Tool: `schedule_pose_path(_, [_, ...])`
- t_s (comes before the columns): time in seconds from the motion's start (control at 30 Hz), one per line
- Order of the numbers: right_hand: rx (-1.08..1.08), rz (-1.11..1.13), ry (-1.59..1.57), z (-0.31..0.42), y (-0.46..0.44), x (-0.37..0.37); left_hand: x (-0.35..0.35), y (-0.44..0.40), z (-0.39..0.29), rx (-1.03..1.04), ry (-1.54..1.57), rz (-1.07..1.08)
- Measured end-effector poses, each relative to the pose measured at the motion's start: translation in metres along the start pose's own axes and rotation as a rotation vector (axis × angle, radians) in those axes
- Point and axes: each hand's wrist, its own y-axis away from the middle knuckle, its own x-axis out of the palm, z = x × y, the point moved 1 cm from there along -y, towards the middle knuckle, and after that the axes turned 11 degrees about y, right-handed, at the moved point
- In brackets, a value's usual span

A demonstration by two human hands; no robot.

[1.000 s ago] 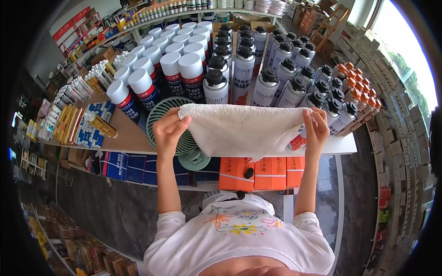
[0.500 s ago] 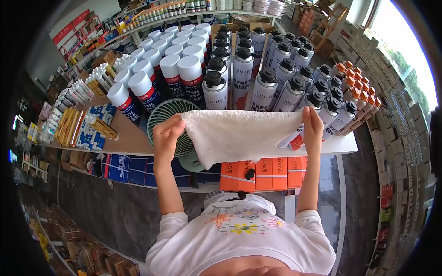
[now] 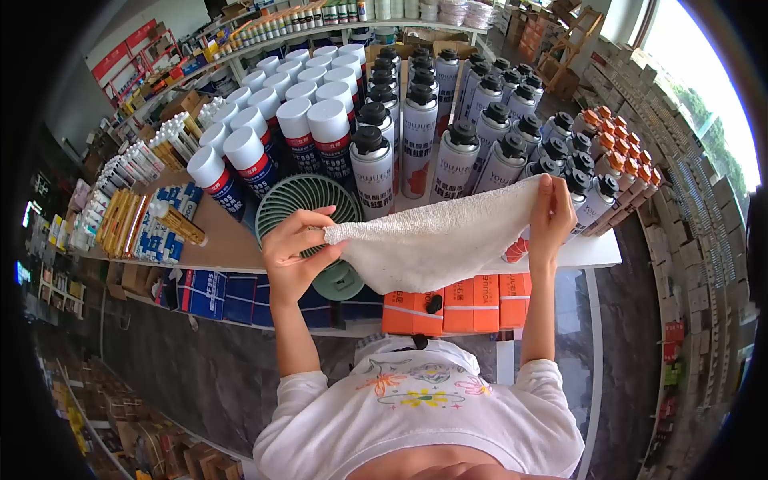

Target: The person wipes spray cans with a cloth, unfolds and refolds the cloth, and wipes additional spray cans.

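A white cloth (image 3: 440,236) hangs stretched between my two hands, its lower edge sagging in front of the table. My left hand (image 3: 300,248) pinches the cloth's left corner, with some fingers raised above it. The right corner is gripped between the thumb and fingers of my right hand (image 3: 552,212), which is a little higher. Behind my left hand stands a round green fan (image 3: 308,210) with a slatted grille. Grey cans with black tops (image 3: 372,172) stand behind the cloth, which covers the lower parts of some of them.
White-capped cans (image 3: 248,152) fill the table's left part, beside gold and white tubes (image 3: 120,224). Orange-topped cans (image 3: 616,164) stand at the right. Orange boxes (image 3: 472,308) and blue boxes (image 3: 212,294) lie below the white tabletop (image 3: 596,250).
My left hand has come lower and slightly right, while my right hand has risen a little. The cloth now slants up to the right, and more of the fan's base shows.
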Motion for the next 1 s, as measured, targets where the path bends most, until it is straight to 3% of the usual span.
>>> schedule_pose_path(0.17, [-0.076,-0.086,-0.052,-0.005,0.000,0.002,0.001,0.002,-0.008,-0.010,0.054,-0.018])
schedule_pose_path(0.23, [0.112,-0.014,-0.146,-0.003,0.003,0.001,0.006,0.000,-0.014,0.061,-0.038,-0.052])
schedule_pose_path(0.47, [0.161,0.089,-0.097,-0.013,0.002,0.006,0.005,0.000,-0.017,0.064,-0.059,0.013])
schedule_pose_path(0.57, [0.116,0.082,-0.113,-0.014,0.001,0.005,0.008,-0.001,-0.020,-0.018,0.175,-0.039])
schedule_pose_path(0.63, [0.054,0.069,-0.072,-0.006,-0.001,-0.001,0.009,0.000,-0.020,-0.205,0.565,0.025])
schedule_pose_path(0.67, [0.054,0.068,-0.074,-0.004,-0.002,-0.003,0.003,0.004,-0.017,-0.205,0.563,0.026])
schedule_pose_path(0.73, [0.012,0.050,-0.068,-0.003,-0.004,-0.007,-0.008,0.011,-0.007,-0.296,0.430,0.175])
schedule_pose_path(0.8, [0.000,0.065,-0.056,-0.007,-0.007,-0.009,-0.006,0.014,-0.006,-0.311,0.351,0.159])
schedule_pose_path(0.9, [0.008,0.121,-0.022,-0.008,-0.009,-0.010,-0.001,0.008,-0.014,-0.188,0.240,0.144])
schedule_pose_path(0.97, [0.028,0.160,0.000,-0.007,-0.009,-0.011,0.001,0.003,-0.022,0.059,-0.063,0.173])
schedule_pose_path(1.0, [0.021,0.170,0.011,-0.007,-0.008,-0.011,0.001,0.002,-0.025,0.056,-0.062,0.172])
